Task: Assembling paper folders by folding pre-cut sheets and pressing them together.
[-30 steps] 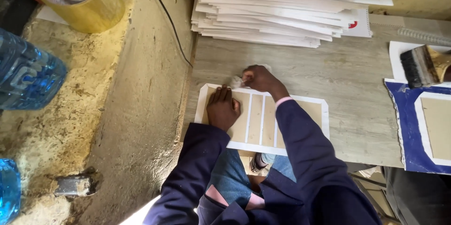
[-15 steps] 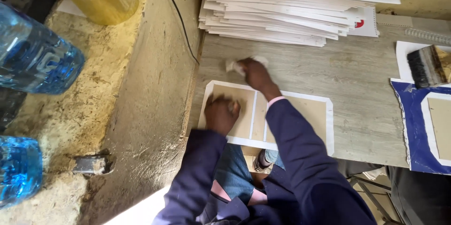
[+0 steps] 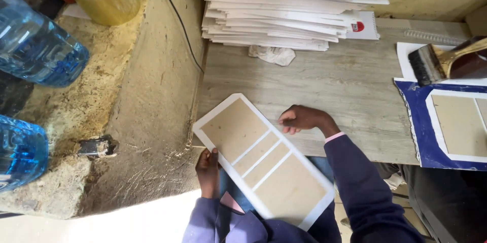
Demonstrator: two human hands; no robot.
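At six o'clock in my view, tilted off the table edge (image 3: pixel 304 78), sits the white-bordered cover panel (image 3: pixel 264 162) with its three tan boards and narrow spine strips. My left hand (image 3: pixel 208 169) grips its lower-left long edge, fingers curled under and thumb on the white border. My right hand (image 3: pixel 299 119) rests loosely curled at the panel's two o'clock edge, fingertips down on the wood, holding nothing that I can see.

To handle this well, I judge I should keep the left grip on the border only, off the tan faces, and bring the right hand onto the far edge so the piece stays flat and does not bend at the spine strips.

At twelve o'clock lie a crumpled rag (image 3: pixel 274 54) and the stack of white sheets (image 3: pixel 284 9); at three o'clock a brush (image 3: pixel 446 63) rests above a blue cover (image 3: pixel 421 131).
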